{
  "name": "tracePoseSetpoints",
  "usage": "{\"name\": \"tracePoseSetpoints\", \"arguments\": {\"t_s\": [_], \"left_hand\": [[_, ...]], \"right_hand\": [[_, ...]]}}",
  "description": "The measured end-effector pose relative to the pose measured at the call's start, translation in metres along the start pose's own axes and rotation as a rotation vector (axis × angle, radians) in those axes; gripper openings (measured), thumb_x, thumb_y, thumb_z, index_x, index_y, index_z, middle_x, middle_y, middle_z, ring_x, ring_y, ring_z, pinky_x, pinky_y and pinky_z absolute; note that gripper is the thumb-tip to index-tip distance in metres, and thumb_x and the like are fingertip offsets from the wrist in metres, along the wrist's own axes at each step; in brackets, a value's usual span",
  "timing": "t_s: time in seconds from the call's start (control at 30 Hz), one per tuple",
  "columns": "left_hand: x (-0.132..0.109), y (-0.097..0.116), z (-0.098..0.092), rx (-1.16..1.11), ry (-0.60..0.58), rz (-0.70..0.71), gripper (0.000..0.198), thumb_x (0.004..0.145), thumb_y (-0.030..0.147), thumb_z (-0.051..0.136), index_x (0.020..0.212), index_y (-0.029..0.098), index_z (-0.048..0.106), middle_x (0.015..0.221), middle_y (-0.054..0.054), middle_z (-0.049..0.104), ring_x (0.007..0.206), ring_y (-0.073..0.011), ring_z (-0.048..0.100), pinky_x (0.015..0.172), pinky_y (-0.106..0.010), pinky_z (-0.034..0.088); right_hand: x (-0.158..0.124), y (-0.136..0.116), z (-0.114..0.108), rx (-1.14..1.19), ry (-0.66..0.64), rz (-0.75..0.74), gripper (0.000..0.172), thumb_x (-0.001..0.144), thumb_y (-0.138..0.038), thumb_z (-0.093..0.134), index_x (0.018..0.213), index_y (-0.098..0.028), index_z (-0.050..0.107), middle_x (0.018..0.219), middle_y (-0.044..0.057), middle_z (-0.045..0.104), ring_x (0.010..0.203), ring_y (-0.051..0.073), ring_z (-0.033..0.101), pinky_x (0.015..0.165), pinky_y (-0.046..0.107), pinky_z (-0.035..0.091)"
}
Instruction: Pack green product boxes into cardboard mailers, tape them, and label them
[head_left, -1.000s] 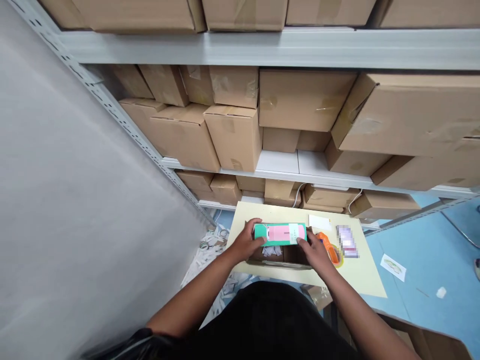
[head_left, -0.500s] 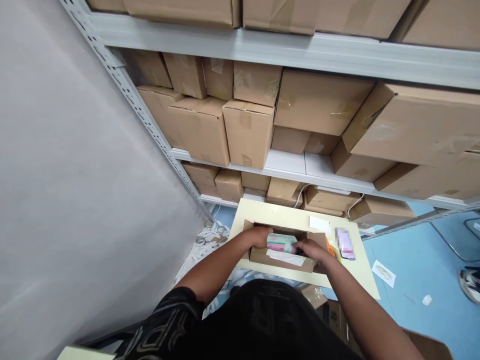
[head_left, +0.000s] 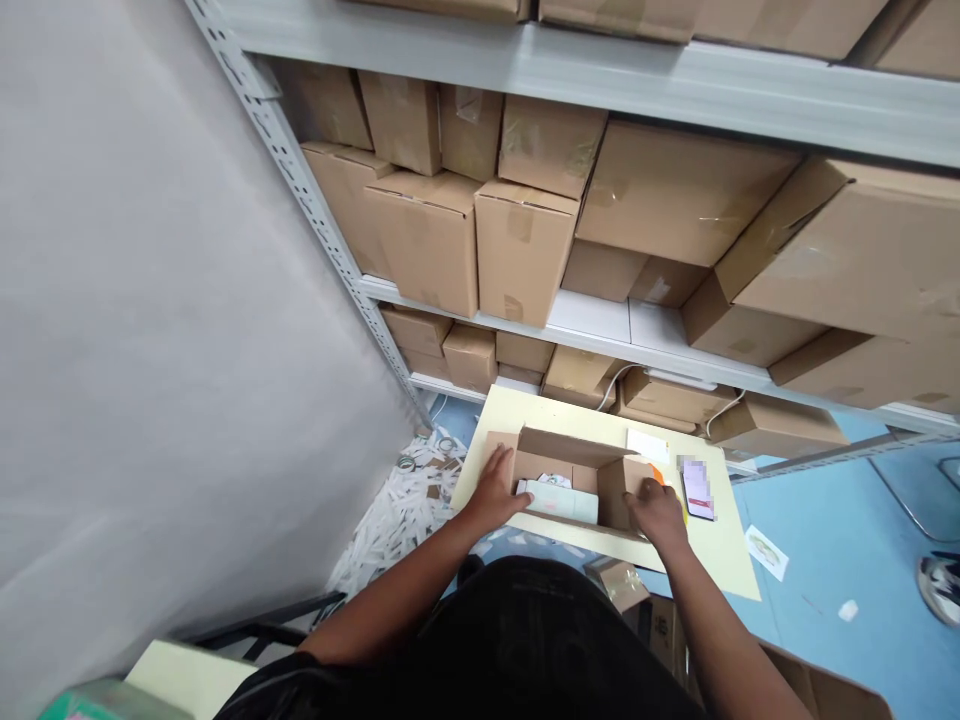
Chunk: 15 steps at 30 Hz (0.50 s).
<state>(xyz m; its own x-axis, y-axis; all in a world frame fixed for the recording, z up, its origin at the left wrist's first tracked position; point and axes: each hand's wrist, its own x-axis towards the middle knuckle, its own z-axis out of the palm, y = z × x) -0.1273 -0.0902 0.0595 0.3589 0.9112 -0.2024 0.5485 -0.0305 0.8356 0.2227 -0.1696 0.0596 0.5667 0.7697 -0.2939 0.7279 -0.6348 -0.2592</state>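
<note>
An open cardboard box (head_left: pixel 568 449) sits on a small pale yellow table (head_left: pixel 525 410). Inside it lies a pale boxed item (head_left: pixel 559 497) with some paper. My left hand (head_left: pixel 496 493) grips the box's left end flap, fingers curled over its edge. My right hand (head_left: pixel 656 510) holds the right end flap (head_left: pixel 616 492), folding it inward. An orange tape dispenser (head_left: pixel 660 477) peeks out just behind my right hand.
A white card (head_left: pixel 649 445) and a small printed packet (head_left: pixel 697 488) lie on the table's right side. Metal shelving (head_left: pixel 600 75) stacked with cardboard boxes stands behind. Paper scraps (head_left: pixel 390 520) litter the blue floor at left; a grey partition (head_left: pixel 150 350) closes off the left.
The green and pink boxed item went from above the box down into it. Both hands left it and moved outward to the box's end flaps. The view tilted and shifted.
</note>
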Motion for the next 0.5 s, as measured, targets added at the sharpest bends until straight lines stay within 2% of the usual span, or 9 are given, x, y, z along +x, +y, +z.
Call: {"name": "tracePoseSetpoints", "arguments": {"t_s": [0.07, 0.13, 0.2, 0.27, 0.4, 0.5], "left_hand": [[0.008, -0.004, 0.005, -0.077, 0.11, -0.054, 0.085, 0.072, 0.031, 0.077, 0.15, 0.017, 0.046, 0.167, -0.015, 0.03, 0.156, -0.0308, 0.027, 0.128, -0.043, 0.022], [0.013, -0.007, 0.01, -0.08, 0.242, -0.137, 0.081, 0.07, 0.029, 0.078, 0.146, 0.016, 0.051, 0.165, -0.016, 0.034, 0.154, -0.0322, 0.03, 0.128, -0.043, 0.022], [0.015, -0.008, 0.015, -0.042, 0.333, -0.243, 0.087, 0.066, 0.027, 0.081, 0.146, 0.014, 0.05, 0.166, -0.019, 0.03, 0.154, -0.0355, 0.029, 0.128, -0.045, 0.023], [0.013, -0.009, 0.021, -0.02, 0.377, -0.32, 0.094, 0.064, 0.024, 0.082, 0.15, 0.013, 0.046, 0.166, -0.02, 0.029, 0.153, -0.0369, 0.03, 0.126, -0.045, 0.025], [-0.01, -0.007, 0.03, 0.045, 0.447, -0.289, 0.087, 0.07, 0.022, 0.077, 0.151, 0.015, 0.045, 0.155, -0.018, 0.046, 0.146, -0.034, 0.043, 0.123, -0.046, 0.033], [-0.044, -0.002, 0.033, 0.147, 0.572, -0.252, 0.079, 0.073, 0.024, 0.077, 0.147, 0.016, 0.05, 0.156, -0.018, 0.044, 0.148, -0.0352, 0.039, 0.124, -0.049, 0.03]], "right_hand": [[0.01, 0.001, 0.006, -0.007, -0.081, -0.026, 0.051, 0.083, -0.05, 0.059, 0.121, -0.016, 0.066, 0.129, 0.022, 0.065, 0.117, 0.036, 0.064, 0.095, 0.043, 0.048], [0.018, 0.006, 0.014, 0.069, -0.226, -0.075, 0.05, 0.084, -0.046, 0.057, 0.122, -0.015, 0.065, 0.119, 0.02, 0.07, 0.108, 0.034, 0.068, 0.089, 0.041, 0.05], [0.026, 0.012, 0.023, 0.131, -0.332, -0.13, 0.048, 0.085, -0.042, 0.054, 0.125, -0.015, 0.063, 0.11, 0.017, 0.074, 0.099, 0.031, 0.071, 0.083, 0.037, 0.051], [0.033, 0.019, 0.032, 0.164, -0.366, -0.189, 0.046, 0.088, -0.04, 0.049, 0.125, -0.015, 0.063, 0.106, 0.015, 0.076, 0.097, 0.029, 0.072, 0.08, 0.034, 0.051], [0.044, 0.028, 0.038, 0.195, -0.377, -0.351, 0.046, 0.09, -0.039, 0.041, 0.121, -0.015, 0.064, 0.106, 0.014, 0.076, 0.102, 0.028, 0.071, 0.082, 0.032, 0.051], [0.051, 0.021, 0.03, 0.162, -0.376, -0.459, 0.048, 0.089, -0.041, 0.041, 0.122, -0.015, 0.064, 0.107, 0.014, 0.076, 0.102, 0.029, 0.071, 0.081, 0.033, 0.05]]}}
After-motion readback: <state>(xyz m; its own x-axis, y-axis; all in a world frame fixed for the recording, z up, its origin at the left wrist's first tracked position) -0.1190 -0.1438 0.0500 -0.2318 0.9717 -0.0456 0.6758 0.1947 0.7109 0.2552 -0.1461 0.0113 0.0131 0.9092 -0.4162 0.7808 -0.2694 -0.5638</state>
